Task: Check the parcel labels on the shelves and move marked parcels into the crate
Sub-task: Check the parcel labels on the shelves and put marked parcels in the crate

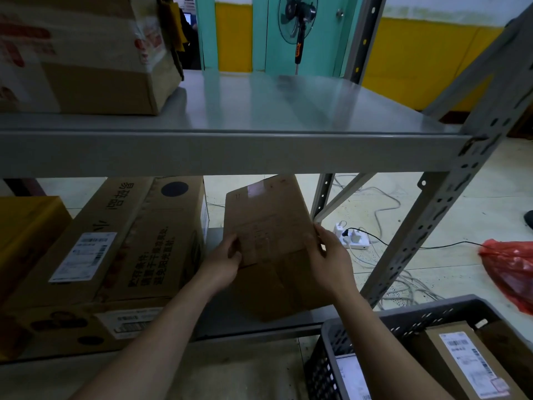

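1. Grey steel shelving, low light; crate [375, 324] nearest, below and right of the fingers, labelled parcels already inside.
2. Left hand [223, 264] and right hand [331, 255] grip opposite edges of a tilted brown parcel [268, 226] on the lower shelf [259, 327].
3. Parcel's long axis runs away from the fingers; right hand nearer the crate.
4. No label visible on this face.

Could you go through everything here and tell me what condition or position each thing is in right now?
Brown parcel: tilted, held on the lower shelf.
Left hand: grips its left edge.
Right hand: grips its right edge.
Crate: holds labelled parcels.
Long box: lying flat, label up.
Fan: blades look still.
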Tool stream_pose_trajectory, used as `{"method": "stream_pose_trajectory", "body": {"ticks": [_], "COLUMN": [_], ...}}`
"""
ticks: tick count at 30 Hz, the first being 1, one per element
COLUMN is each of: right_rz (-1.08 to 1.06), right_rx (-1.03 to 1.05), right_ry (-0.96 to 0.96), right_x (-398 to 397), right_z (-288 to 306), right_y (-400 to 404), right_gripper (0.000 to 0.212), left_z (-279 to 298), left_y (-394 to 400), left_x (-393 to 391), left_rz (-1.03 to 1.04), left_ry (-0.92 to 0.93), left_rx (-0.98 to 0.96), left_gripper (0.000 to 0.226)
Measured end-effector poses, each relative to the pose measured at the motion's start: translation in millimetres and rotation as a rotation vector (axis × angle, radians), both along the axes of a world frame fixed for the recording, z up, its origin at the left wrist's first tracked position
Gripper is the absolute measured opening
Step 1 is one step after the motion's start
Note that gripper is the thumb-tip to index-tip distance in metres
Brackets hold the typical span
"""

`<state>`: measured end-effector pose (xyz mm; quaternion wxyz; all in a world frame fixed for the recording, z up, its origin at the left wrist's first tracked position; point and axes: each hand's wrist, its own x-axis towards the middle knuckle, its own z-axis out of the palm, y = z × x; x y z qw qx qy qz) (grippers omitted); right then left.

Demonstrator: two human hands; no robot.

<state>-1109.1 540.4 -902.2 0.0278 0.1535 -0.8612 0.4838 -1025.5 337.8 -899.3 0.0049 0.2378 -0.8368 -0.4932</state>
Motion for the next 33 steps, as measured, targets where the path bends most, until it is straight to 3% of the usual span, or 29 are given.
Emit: {"method": "stream_pose_trajectory", "body": {"ticks": [4,7,12,14,21,25,30,33], "right_rz": [0.066,0.083,0.070,0.069,0.048,-0.034,-0.108,-0.099], "right_rx": [-0.090,-0.076,0.000,0.073,0.402,0.206,0.191,0.192], "right_ry": [-0.079,-0.081,-0.155,-0.204,-0.431,-0.546,-0.407,-0.385], "right_x": [3.2,1.5,-4.4,-5.4,-16.0,-17.7,-25.9,-27.6], "right_z": [0.3,-0.9,-16.7,-24.2,-59.5,-64.1,-59.8,-57.0], "right_y": [-9.5,-14.7,-15.0,-12.4,9.9,16.4,28.0,30.7], "right_gripper": [0.038,0.031,0.028,0.038,0.075,0.088,0.087,0.083], "left_z": [6.4,16.9,26.9,26.1,18.2,15.9,10.9,7.6], "left_y": [-4.8,3.5,26.1,29.2,11.5,7.1,2.1,4.2], "left_x": [-7.6,-13.2,-19.8,-20.9,-14.9,-8.3,-6.3,-2.5], "left_rz": [-0.035,-0.088,-0.087,-0.057,-0.021,-0.024,0.010,0.044], "left_ry": [-0.142,-0.055,-0.180,-0.198,-0.160,-0.095,-0.119,-0.128], "left_rx": [-0.460,-0.448,-0.349,-0.377,-0.260,-0.127,0.073,0.105], "left_gripper": [0.045,0.045,0.104,0.113,0.099,0.088,0.061,0.058]}}
